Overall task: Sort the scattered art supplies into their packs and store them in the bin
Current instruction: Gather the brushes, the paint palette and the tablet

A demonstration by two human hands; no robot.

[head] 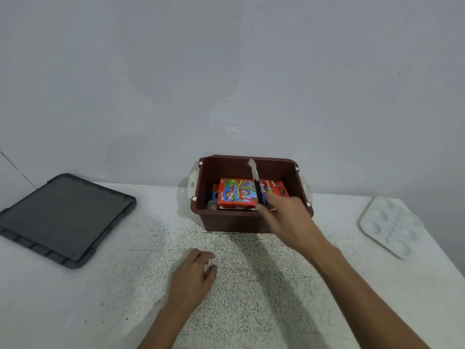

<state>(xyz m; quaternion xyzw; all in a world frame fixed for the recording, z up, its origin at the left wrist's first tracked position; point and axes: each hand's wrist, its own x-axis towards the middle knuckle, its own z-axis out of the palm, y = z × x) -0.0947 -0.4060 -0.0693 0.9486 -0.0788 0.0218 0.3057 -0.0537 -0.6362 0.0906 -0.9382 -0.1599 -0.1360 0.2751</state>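
Reaching over the front rim of the brown bin (226,222), the right hand (284,215) pinches one paintbrush (256,187) by the lower end of its black handle. The pale tip tilts up and away toward the bin's far wall. The brush hangs just above a colourful red crayon pack (236,195) lying flat on top inside the bin; at least one more red pack shows beneath and beside it, and the rest of the contents are too hidden to count. The right hand is motion-blurred. The left hand (193,275) rests on the speckled white surface (125,298) nearer the person, fingers loosely curled, gripping nothing. One dark grey lid (65,217) lies far left, and one white paint palette (392,225) lies far right, both well apart from the bin.
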